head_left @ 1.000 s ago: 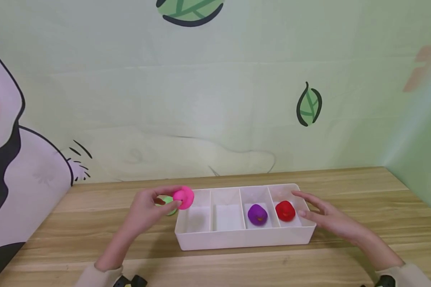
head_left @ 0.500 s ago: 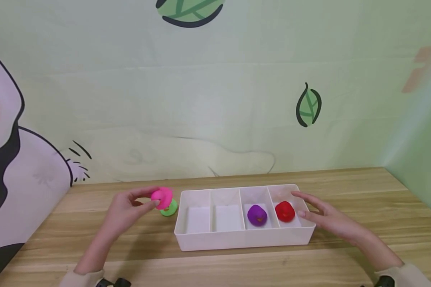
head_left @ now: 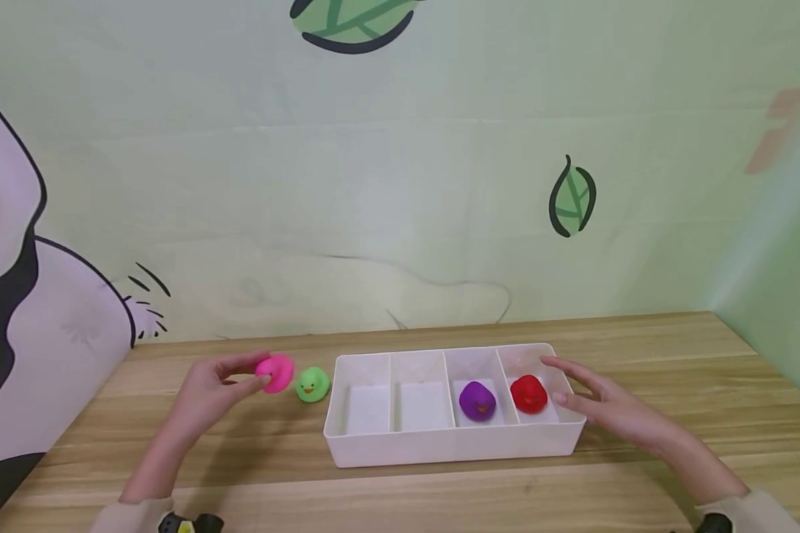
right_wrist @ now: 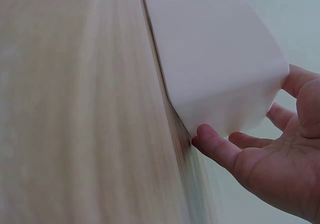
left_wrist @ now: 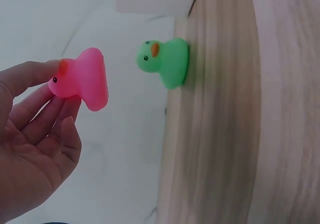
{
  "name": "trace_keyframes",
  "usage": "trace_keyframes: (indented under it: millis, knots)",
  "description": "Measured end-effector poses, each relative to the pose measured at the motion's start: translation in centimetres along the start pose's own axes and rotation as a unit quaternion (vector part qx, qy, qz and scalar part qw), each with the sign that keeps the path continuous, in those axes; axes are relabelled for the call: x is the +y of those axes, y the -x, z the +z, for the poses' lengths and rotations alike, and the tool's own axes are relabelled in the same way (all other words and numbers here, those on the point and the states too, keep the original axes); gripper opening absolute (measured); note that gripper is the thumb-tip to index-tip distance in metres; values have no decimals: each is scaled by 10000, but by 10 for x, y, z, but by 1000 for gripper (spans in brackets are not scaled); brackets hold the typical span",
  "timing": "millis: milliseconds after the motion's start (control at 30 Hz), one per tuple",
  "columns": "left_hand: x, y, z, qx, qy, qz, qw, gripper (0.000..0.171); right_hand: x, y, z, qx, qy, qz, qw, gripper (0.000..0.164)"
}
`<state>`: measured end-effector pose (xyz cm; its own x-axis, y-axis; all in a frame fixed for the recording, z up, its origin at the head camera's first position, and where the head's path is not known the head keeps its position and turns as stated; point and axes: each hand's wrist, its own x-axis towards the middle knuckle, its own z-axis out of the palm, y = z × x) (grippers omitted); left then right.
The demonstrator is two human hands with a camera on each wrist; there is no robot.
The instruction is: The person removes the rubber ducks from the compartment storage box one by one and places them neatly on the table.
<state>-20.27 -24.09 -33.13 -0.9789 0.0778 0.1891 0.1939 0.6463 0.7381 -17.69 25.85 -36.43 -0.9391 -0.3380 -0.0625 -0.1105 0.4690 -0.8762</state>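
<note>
My left hand pinches a pink rubber duck by its head, up off the table at the left. In the left wrist view the duck is tilted onto its side, with its flat base facing away from the palm. A green rubber duck stands on the table between that hand and a white divided box. At the box's right end my right hand holds the wall, thumb and index finger over the rim, other fingers against the outside. A purple duck and a red duck sit in the two right compartments.
The two left compartments show bare floors. The box stands on a wooden table, whose back edge meets a pale green wall printed with leaves. A panda-like drawing covers the left side.
My left hand has moved left with the pink duck, away from the box and past the green duck, which is now fully visible. The right hand and the box have stayed put.
</note>
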Motion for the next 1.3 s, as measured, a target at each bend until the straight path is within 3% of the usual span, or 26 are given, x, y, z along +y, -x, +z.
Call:
trace_keyframes:
  millis: [633,1300]
  knots:
    - [-34,-18,5,-787,-216,-326,9961,43,1,1,1,-9,-23,33,10000,57]
    - [-36,-25,7,-1006,-434,-643,9919,42,-1,0,0,-36,-102,25,9999,57]
